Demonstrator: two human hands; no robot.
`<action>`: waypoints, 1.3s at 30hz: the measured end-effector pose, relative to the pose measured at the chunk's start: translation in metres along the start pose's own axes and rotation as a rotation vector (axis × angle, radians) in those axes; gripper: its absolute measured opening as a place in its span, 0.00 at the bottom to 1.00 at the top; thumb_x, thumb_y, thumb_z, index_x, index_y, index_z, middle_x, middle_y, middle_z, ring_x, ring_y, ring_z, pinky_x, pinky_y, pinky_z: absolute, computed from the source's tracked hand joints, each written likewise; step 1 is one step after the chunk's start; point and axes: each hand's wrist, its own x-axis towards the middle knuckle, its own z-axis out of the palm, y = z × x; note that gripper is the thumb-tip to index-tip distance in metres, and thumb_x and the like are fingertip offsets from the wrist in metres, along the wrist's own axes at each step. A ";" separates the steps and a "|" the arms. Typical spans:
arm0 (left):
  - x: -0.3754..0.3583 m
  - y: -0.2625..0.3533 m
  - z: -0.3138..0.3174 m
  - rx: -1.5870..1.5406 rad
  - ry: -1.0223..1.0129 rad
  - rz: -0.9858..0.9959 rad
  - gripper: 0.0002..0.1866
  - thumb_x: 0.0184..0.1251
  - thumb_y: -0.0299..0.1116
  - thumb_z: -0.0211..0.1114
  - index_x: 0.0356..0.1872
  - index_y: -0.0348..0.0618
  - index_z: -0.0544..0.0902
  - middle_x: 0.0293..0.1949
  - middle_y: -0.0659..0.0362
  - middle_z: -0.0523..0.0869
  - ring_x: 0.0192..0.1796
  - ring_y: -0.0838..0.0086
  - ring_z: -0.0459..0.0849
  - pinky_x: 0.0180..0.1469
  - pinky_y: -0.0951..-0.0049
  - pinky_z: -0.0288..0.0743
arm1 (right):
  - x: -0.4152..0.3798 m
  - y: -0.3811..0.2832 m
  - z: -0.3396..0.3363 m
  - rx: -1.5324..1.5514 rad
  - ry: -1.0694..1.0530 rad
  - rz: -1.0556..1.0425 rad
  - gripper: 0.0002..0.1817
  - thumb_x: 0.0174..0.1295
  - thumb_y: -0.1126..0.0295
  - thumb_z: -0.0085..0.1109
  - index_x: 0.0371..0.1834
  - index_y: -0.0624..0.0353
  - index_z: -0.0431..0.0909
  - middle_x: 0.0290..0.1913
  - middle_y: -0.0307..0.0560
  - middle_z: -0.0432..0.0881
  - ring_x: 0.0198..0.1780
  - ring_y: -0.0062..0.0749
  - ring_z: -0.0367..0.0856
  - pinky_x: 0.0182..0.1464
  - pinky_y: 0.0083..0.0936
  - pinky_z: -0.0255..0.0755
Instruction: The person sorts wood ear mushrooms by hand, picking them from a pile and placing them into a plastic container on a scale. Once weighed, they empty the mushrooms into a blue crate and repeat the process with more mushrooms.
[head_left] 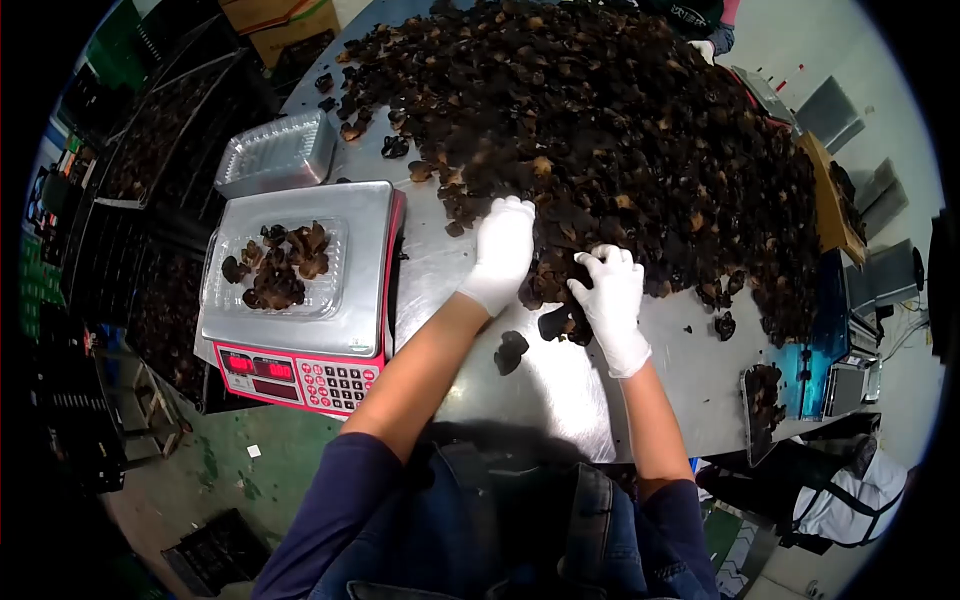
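Observation:
A large heap of dark brown-black wood ear mushrooms point(590, 120) covers much of the metal table. My left hand point(505, 248), in a white glove, reaches into the near edge of the heap with its fingers curled under; whatever they hold is hidden. To its right, my right hand point(612, 300), gloved too, rests over the pieces with bent fingers apart and nothing visibly held. Loose mushroom pieces point(511, 352) lie nearer to me. On the left, a clear plastic tray point(338, 262) with several mushrooms sits on a red digital scale point(385, 345) with lit digits.
Stacked clear plastic trays point(277, 150) stand behind the scale. Dark racks point(150, 200) of mushrooms line the left side. At the right table edge lies another tray with mushrooms point(764, 405). Across the table is another person's gloved hand point(704, 49); a further person point(850, 495) is at lower right.

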 end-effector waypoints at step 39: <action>-0.124 -0.011 -0.069 -0.390 -0.091 -0.171 0.18 0.58 0.30 0.67 0.52 0.42 0.83 0.57 0.48 0.79 0.56 0.52 0.79 0.58 0.60 0.76 | -0.019 -0.043 -0.014 0.225 -0.022 0.021 0.23 0.52 0.75 0.68 0.54 0.51 0.82 0.53 0.46 0.82 0.54 0.43 0.80 0.57 0.38 0.72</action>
